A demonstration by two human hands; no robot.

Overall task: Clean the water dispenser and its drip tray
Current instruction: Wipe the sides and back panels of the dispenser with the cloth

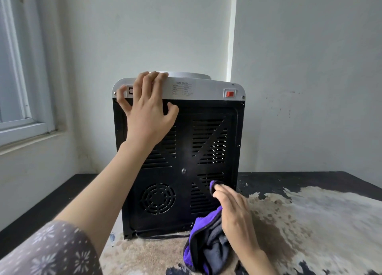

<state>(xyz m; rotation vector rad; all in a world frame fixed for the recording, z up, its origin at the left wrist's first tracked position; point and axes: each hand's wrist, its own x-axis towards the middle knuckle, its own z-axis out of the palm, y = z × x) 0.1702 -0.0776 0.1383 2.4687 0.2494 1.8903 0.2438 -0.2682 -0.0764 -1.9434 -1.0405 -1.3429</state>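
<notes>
On the worn table, the water dispenser is stood back-side facing, with bare tabletop to its right. Its front and drip tray are hidden, label text unreadable. The top edge is pressed by the left hand, fingers spread; a purple cloth is gripped against the vents by the right hand.

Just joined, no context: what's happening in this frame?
A person is wiping the back of a tabletop water dispenser, which is turned so its black vented rear panel faces the camera. The left hand rests open on the upper left of the unit, fingers over the top edge, steadying it. The right hand holds a purple and grey cloth and presses it to the lower right vents. The dispenser stands on a worn, stained table. No drip tray is visible from this side.
</notes>
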